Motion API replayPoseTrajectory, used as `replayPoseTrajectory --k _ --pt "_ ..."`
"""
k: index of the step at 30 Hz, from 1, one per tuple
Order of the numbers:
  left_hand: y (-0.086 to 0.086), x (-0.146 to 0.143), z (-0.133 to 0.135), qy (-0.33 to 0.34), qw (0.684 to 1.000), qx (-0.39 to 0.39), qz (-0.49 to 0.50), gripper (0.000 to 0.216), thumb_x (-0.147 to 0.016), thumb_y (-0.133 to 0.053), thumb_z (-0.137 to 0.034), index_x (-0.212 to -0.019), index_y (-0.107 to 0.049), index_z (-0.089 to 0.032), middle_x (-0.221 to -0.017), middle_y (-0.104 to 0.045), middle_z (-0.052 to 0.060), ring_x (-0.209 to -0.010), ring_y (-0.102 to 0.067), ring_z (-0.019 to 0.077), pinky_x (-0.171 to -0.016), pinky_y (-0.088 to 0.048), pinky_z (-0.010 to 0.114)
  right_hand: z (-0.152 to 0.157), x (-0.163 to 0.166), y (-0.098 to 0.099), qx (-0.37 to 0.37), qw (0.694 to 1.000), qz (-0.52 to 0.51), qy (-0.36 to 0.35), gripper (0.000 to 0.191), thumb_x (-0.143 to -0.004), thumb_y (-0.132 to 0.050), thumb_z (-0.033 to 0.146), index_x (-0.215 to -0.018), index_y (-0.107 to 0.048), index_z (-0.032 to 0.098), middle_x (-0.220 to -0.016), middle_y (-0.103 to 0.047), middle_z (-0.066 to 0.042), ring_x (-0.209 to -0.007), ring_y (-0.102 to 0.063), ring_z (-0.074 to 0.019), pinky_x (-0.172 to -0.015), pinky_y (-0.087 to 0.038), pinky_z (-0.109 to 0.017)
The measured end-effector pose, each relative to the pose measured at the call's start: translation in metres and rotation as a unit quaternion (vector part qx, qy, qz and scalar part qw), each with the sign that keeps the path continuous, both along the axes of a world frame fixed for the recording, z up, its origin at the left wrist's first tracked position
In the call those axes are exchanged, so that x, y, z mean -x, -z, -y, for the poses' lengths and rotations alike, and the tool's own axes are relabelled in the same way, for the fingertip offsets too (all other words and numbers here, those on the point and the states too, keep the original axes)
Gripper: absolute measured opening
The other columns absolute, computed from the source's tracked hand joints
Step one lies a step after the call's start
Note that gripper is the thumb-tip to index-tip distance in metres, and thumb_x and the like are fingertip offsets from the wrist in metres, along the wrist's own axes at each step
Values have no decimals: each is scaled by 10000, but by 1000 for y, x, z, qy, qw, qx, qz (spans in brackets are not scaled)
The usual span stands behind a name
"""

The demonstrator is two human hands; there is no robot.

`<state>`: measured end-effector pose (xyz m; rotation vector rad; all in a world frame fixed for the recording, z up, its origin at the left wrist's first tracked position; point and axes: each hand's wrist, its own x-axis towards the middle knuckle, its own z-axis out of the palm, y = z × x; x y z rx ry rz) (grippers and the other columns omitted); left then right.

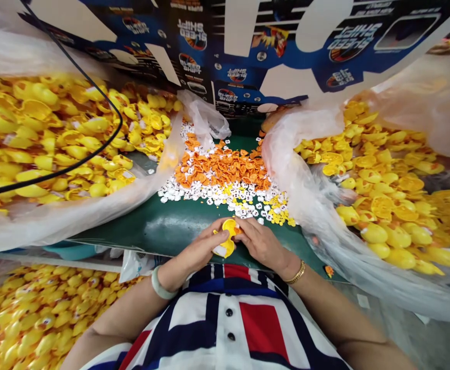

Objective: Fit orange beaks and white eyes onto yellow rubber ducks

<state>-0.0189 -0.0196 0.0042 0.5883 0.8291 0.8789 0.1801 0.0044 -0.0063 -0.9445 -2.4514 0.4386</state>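
Low over the green tabletop, near my body, my left hand (211, 239) is closed around a hollow yellow toy duck half-shell (229, 241), thumb across its middle. The shell's open inside faces up, and something white shows at its lower left. My right hand (261, 244) pinches a small orange beak piece (237, 230) at the shell's right edge; whether the beak is seated there I cannot tell. Beyond my hands lies a heap of orange beak pieces (225, 167), with small white eye-like pieces (182, 192) and little yellow pieces (281, 208) around it.
Plastic bags of yellow duck shells lie open at left (74, 126) and right (387, 190). More yellow ducks (51, 313) fill a lower space at left. A printed cardboard sheet (236, 72) stands behind the green table (163, 226). A black cable (112, 139) hangs at left.
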Motion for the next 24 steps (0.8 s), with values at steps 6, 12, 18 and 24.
replayPoseTrajectory --k 6,12,18,24 --pt "-1 1 7 8 997 67 38 372 -839 -681 -485 -1051 -693 -180 -897 -668 70 -734 -617 167 -653 -508 286 10 3 13 19 999 -41 -15 498 -1037 -314 297 -1506 -280 134 -1026 -610 -154 -891 -598 -245 -762 -584 -407" --pt "1 7 -4 43 997 33 55 451 -842 -679 -442 -1231 -632 -219 -959 -684 75 -695 -655 183 -635 -508 304 -7 4 -3 76 995 -48 -32 450 -1032 -371 351 -1442 -405 168 -1067 -628 -136 -938 -599 -230 -819 -559 -399" --pt "1 8 -24 -29 998 16 56 629 -843 -660 -402 -1411 -476 -204 -840 -671 62 -671 -660 197 -550 -467 270 -59 -11 -16 88 994 3 66 250 -1011 -443 275 -1107 -661 202 -944 -630 -69 -884 -598 -186 -792 -492 -315" --pt "-6 7 -40 -36 996 -15 80 550 -814 -658 -400 -1296 -532 -165 -799 -661 64 -642 -653 204 -546 -457 281 -86 -6 -14 38 973 216 74 238 -987 -489 274 -894 -693 191 -879 -621 -49 -778 -581 -162 -660 -400 -265"
